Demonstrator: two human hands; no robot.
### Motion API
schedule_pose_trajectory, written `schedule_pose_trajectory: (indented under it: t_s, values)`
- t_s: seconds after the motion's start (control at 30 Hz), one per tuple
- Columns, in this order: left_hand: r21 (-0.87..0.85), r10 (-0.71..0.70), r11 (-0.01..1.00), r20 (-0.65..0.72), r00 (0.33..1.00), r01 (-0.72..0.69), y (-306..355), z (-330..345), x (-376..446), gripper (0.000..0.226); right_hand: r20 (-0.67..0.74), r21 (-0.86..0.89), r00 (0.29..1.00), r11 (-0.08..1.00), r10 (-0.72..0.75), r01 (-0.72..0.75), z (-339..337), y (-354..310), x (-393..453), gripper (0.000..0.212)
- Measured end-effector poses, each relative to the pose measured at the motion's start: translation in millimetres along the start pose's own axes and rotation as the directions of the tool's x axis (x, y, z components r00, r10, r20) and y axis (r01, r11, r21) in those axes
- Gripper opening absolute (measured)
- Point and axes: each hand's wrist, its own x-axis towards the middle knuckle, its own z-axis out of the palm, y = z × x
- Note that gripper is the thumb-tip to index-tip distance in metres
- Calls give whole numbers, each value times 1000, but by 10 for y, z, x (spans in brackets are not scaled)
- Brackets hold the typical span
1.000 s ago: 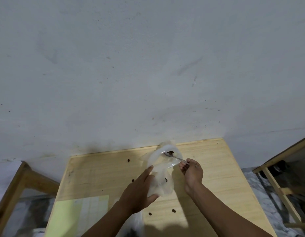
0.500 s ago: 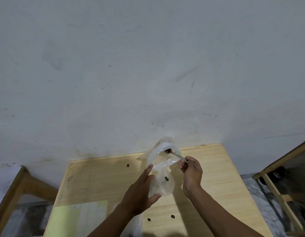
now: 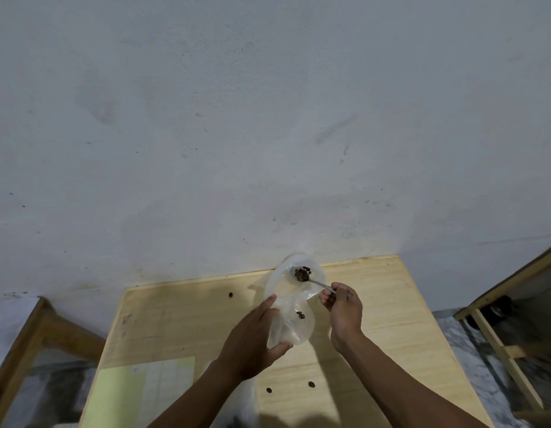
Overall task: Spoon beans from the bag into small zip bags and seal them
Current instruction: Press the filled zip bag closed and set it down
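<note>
Pale, scuffed wall (image 3: 268, 118) fills the upper two thirds of my view, and below it a light wooden tabletop (image 3: 391, 319) sits in the lower middle of the frame. I see my left hand (image 3: 252, 341) just below centre, holding a small clear zip bag (image 3: 291, 322) upright: the fingers lie nearly straight along the bag's left side and the thumb presses it from below. A couple of beans (image 3: 299, 315) already lie inside it. The bag's mouth (image 3: 294, 282) gapes wide toward the wall. My right hand (image 3: 342, 307), to the right of the bag, pinches the handle of a metal spoon (image 3: 317, 283) with curled fingers; the bowl of the spoon, loaded with dark beans (image 3: 302, 273), sits inside the open mouth. Loose single beans lie on the bare wood, one to the upper left of the bag (image 3: 230, 294) and two near the bottom (image 3: 311, 384). A pale green sheet (image 3: 138, 393) covers the tabletop's lower left corner. Wooden frames stand at the left (image 3: 27, 344) and right (image 3: 502, 350) edges of the picture.
</note>
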Motion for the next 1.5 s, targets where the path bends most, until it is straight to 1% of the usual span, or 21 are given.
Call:
schedule_pose_trajectory:
  t_s: [0.13, 0.27, 0.37, 0.47, 0.57, 0.67, 0.77, 1.03, 1.1, 1.2, 1.37, 1.5]
  values:
    - [-29, -58, 998, 61, 996, 60, 87, -69, 35, 80, -53, -44, 995, 995, 84, -87, -28, 9, 44, 23]
    - [-46, -111, 992, 139, 984, 118, 157, -88, 30, 77, -102, -41, 980, 983, 174, -178, -93, 93, 44, 23]
    - [-60, -123, 989, 183, 975, 136, 178, -70, -2, 74, -106, -17, 973, 978, 203, -206, -135, 133, 18, 23]
    - [-84, -119, 987, 193, 974, 138, 187, -62, -31, 71, -74, 70, 976, 977, 205, -200, -148, 132, -22, 23]
    - [-119, -109, 984, 198, 974, 134, 176, -46, -48, 77, -109, 110, 975, 977, 193, -181, -117, 130, -19, 24]
    - [-162, -125, 975, 173, 977, 153, 160, -38, -19, 90, -100, 147, 990, 985, 101, -86, -21, 39, -37, 24]
    - [-187, -127, 971, 135, 983, 151, 157, -56, 31, 91, -85, 144, 996, 989, 26, -13, 31, -45, -43, 24]
    - [-221, -127, 964, 103, 987, 147, 155, -37, 77, 93, -63, 195, 998, 981, 28, -15, 47, -101, -48, 24]
    - [-225, -125, 964, 91, 988, 143, 153, -26, 65, 92, -41, 168, 999, 986, 29, -22, 34, -93, -47, 23]
    - [-216, -128, 966, 88, 988, 144, 131, -8, 61, 89, 16, 56, 999, 997, 51, -52, -38, -48, -35, 24]
    - [-177, -194, 962, 99, 976, 210, 98, -7, 78, 86, 156, -54, 985, 997, 70, -62, -202, -25, -74, 24]
    - [-138, -226, 961, 104, 968, 239, 64, 2, 88, 71, 202, -148, 978, 989, 54, -24, -366, -43, -68, 32]
